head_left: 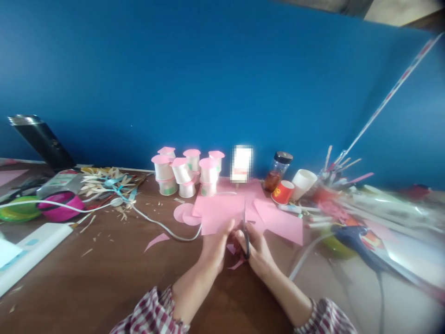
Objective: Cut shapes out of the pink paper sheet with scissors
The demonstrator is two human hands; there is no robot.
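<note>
My left hand (216,246) grips the near edge of a pink paper sheet (222,211) lying on the brown table (104,269). My right hand (255,248) is closed round the dark handles of scissors (244,232), whose blades point away from me into the sheet. Small pink offcuts (237,264) lie between and below my hands. More pink sheets (281,222) spread to the right.
Several small white cups capped with pink discs (187,171) stand stacked behind the paper. Pink circles (186,214), a white cable (156,222), a jar (278,170), red and white cups (283,191), a glue gun (358,239), bowls (59,206) and paper scraps surround me.
</note>
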